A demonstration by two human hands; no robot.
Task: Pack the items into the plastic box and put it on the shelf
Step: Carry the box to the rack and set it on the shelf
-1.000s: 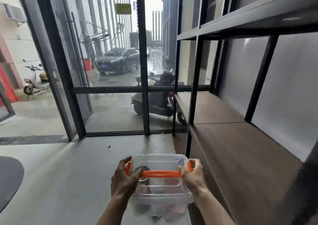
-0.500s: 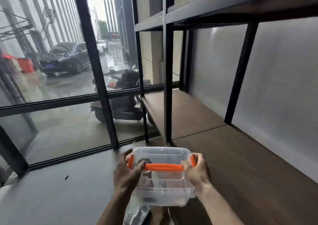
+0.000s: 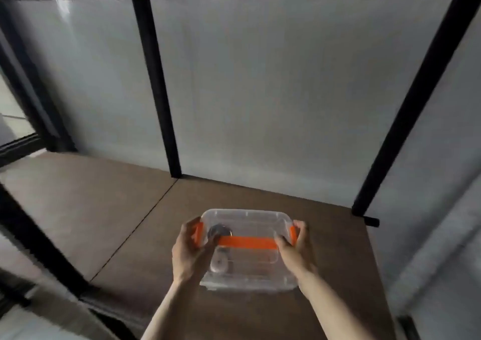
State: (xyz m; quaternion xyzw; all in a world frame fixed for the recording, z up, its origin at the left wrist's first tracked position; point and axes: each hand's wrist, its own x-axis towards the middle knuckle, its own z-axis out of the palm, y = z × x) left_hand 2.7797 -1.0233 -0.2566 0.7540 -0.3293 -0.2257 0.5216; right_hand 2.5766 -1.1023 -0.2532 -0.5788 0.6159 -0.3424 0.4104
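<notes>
The clear plastic box (image 3: 248,222) has a lid with an orange handle and orange side clips. It is over the brown shelf board (image 3: 260,199); I cannot tell whether it touches the board. My left hand (image 3: 188,251) grips its left side at the clip. My right hand (image 3: 295,251) grips its right side. Through the lid I make out a dark round item and pale round shapes inside, blurred.
Black metal uprights (image 3: 156,79) stand at the back of the shelf, another upright (image 3: 406,105) on the right. A grey wall (image 3: 273,79) closes the back. A second brown board (image 3: 83,201) adjoins on the left. An upper shelf runs across the top.
The view has swung from the glass front and street to face the shelf. The box, held in both hands, has moved forward over the shelf board.
</notes>
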